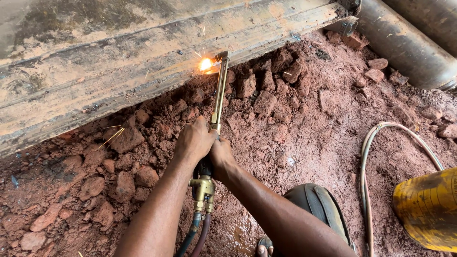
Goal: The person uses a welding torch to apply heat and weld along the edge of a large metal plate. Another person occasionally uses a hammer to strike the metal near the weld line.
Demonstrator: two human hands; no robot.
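My left hand (193, 140) and my right hand (222, 157) both grip the handle of a brass cutting torch (218, 97). Its long tube reaches up and away from me. The torch tip touches the lower edge of a large, dirt-stained metal beam (119, 66), where a bright orange flame (205, 64) throws sparks. Two hoses (196, 235) hang from the brass valve body below my hands.
Red soil and broken clods (266, 102) cover the ground under the beam. A grey cylinder (404, 45) lies at the top right. A yellow cylinder (428, 209) sits at the right edge beside looping hoses (369, 157). My knee (316, 204) is at the bottom.
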